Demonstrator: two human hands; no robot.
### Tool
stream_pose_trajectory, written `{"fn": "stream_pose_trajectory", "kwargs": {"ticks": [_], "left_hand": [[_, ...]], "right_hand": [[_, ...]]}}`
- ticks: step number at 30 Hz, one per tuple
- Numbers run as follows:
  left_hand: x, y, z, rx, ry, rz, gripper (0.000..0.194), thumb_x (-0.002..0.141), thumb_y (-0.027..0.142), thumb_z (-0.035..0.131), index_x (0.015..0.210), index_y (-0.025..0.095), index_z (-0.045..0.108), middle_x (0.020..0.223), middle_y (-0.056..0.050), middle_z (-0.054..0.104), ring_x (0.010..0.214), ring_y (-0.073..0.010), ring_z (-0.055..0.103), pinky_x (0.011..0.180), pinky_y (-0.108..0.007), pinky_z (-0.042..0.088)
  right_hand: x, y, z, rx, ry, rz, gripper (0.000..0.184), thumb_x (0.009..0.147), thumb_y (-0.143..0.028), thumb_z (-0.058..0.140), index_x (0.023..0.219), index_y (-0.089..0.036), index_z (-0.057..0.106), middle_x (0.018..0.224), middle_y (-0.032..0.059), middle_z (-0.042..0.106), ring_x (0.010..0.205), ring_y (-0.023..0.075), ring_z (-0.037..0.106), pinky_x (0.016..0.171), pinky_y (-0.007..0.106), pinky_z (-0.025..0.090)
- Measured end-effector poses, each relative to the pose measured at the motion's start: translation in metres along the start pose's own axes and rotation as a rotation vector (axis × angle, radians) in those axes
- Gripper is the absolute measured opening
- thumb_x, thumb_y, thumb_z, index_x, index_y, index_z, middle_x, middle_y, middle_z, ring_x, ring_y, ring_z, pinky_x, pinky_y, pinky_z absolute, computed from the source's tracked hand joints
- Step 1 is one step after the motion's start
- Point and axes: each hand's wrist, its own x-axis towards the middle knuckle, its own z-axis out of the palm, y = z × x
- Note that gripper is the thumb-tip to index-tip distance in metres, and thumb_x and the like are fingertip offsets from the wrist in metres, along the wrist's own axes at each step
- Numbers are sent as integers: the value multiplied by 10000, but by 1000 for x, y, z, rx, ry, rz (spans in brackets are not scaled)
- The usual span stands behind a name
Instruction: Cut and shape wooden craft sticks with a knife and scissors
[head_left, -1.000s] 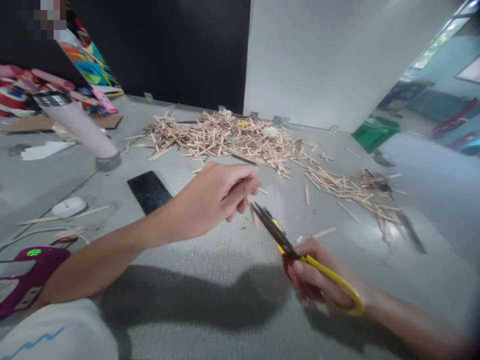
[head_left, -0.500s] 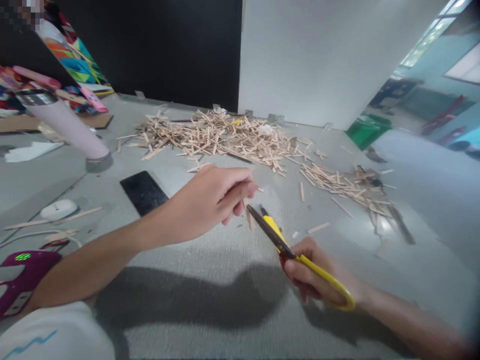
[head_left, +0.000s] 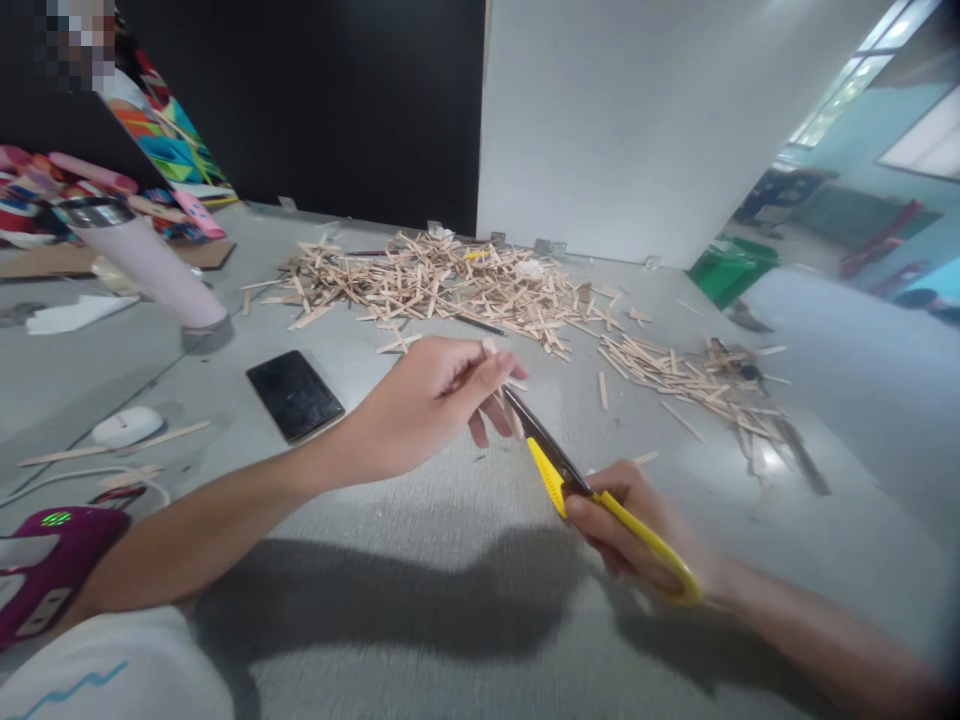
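Observation:
Above the middle of the table, my left hand pinches a thin wooden stick between thumb and fingers. My right hand is wrapped round the yellow handles of a pair of scissors. The dark blades point up and left and reach the stick at my left fingertips. Whether the blades are closed on the stick is hard to make out. Beyond my hands lies a big loose pile of wooden sticks, and a smaller heap of sticks lies to its right.
A black phone lies left of my left hand. Farther left are a white mouse, a pale pink bottle and a purple device. A black and white partition stands behind the pile. A green bin is beyond the table.
My left fingers have shifted on the stick, and more of its top end shows above the thumb. The scissors have moved slightly left and up, their tips closer to my left fingers.

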Motion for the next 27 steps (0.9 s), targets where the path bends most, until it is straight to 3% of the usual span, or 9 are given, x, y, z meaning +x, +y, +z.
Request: {"fn": "stream_pose_trajectory", "kwargs": {"ticks": [4,11,18,22,25,27], "left_hand": [[1,0,0,-39,19,9,471,1175,492,482,1147,107,751,916,-130,853,780,-201,839,684,-276,697],[1,-1,-6,152,20,79,437,1177,465,486,1092,147,775,828,-57,830,720,-158,801,670,-230,661],[6,-1,-15,237,-29,121,409,1145,458,568,972,180,812,818,-44,829,665,-131,752,627,-196,591],[10,-2,-18,173,-76,57,425,1152,468,546,977,169,792,728,-46,801,616,-141,751,546,-185,550],[12,-3,-17,140,-93,25,442,1164,484,508,1041,157,781,714,-50,796,589,-145,740,515,-190,552],[13,-4,-16,131,-94,7,461,1165,500,500,1026,154,772,728,-59,804,589,-150,746,517,-199,568]], "right_hand": [[7,-10,-2,-38,0,18,560,979,-611,749,667,-218,500,515,-71,431,417,71,394,391,191,296],[10,-11,2,-32,-4,43,621,975,-604,754,588,-221,457,455,-72,425,368,62,366,372,196,250],[4,-13,0,45,-121,36,667,1047,-621,653,545,-224,466,411,-60,438,343,62,370,349,188,267],[5,-8,3,108,-119,90,685,1030,-680,649,538,-233,483,395,-62,430,322,76,382,358,201,385],[6,-6,4,145,-79,55,697,992,-789,626,586,-234,513,416,-80,412,350,79,387,462,238,525],[5,-7,4,150,-58,32,705,964,-842,617,637,-221,555,467,-62,479,384,81,427,493,243,535]]}}
